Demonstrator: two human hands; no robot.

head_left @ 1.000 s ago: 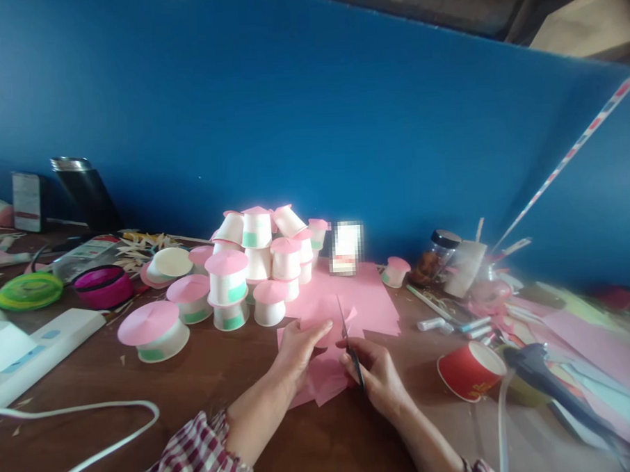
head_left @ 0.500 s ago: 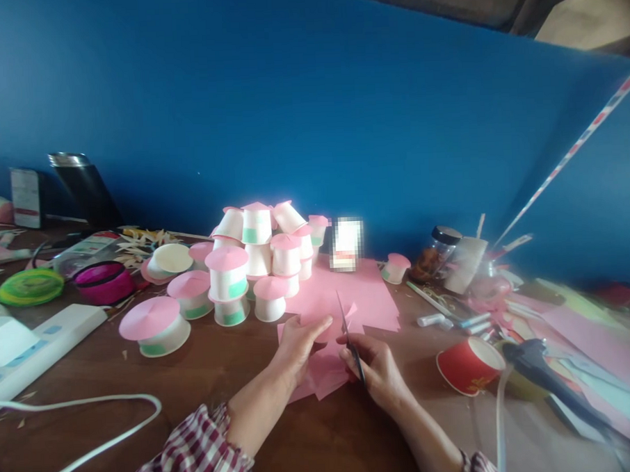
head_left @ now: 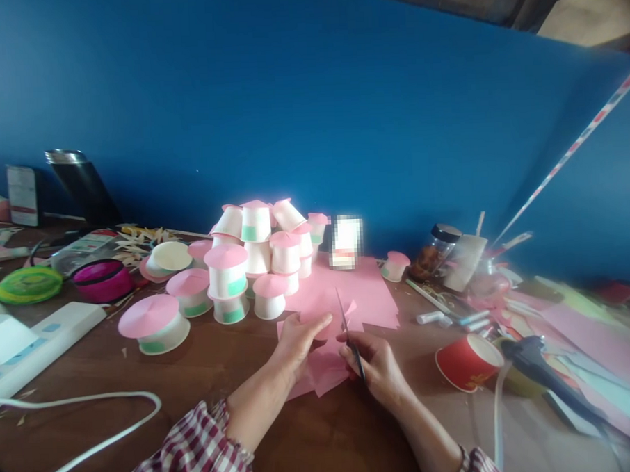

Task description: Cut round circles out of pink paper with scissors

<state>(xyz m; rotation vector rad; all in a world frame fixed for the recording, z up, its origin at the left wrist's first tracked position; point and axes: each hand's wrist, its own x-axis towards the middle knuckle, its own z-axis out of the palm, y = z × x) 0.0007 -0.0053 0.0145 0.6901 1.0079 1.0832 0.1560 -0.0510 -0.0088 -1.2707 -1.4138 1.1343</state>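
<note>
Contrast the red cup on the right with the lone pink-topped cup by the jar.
The red cup lies tipped over; the pink-topped cup stands nearly upright. The red cup's mouth is uncovered, while the pink-topped cup wears a pink cover. The red cup is mostly red; the pink-topped cup's body is white with green. Both rest on the brown table.

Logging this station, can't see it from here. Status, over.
Left hand holding pink paper. Right hand gripping scissors, blades at the paper. Red cup off to the right, apart from both hands.
</note>
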